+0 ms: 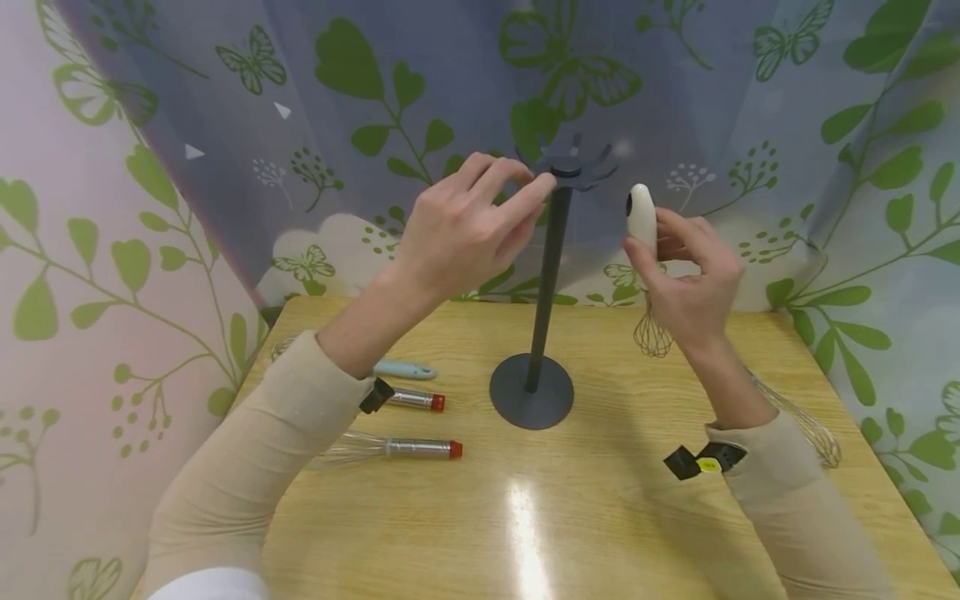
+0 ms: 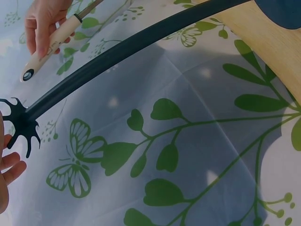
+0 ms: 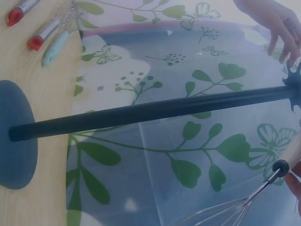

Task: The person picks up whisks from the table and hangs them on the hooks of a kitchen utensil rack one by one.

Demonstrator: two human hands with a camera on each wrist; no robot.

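On the head view's clock, the right hand holds a whisk by its cream handle, thumb on one side and fingers on the other. The hooks at the top of the dark stand lie at about 10 o'clock from that hand, near the handle's end but apart from it. The whisk's long axis runs close to upright: handle end toward 12, wire loops toward 6. A dark patch at the handle's tip faces roughly 9 o'clock, toward the stand; the left wrist view shows it as a dark ring. That facing, and the short gap to the hooks, seem to matter most here.

The left hand is the nearer of the two to the hooks, which sit at its 2 o'clock. Its fingers are loosely bent beside them; whether they pinch or merely touch a hook, I cannot tell.

The stand's round base sits flat on the wood-grain surface. From the base, a pale blue handle lies between 9 and 10 o'clock, one red-ended silver handle at 9, and a red-ended whisk at 8. More wire loops show at about 3, partly behind the right wrist. Leaf-and-butterfly cloth hangs past the surface's far edge and along its sides.
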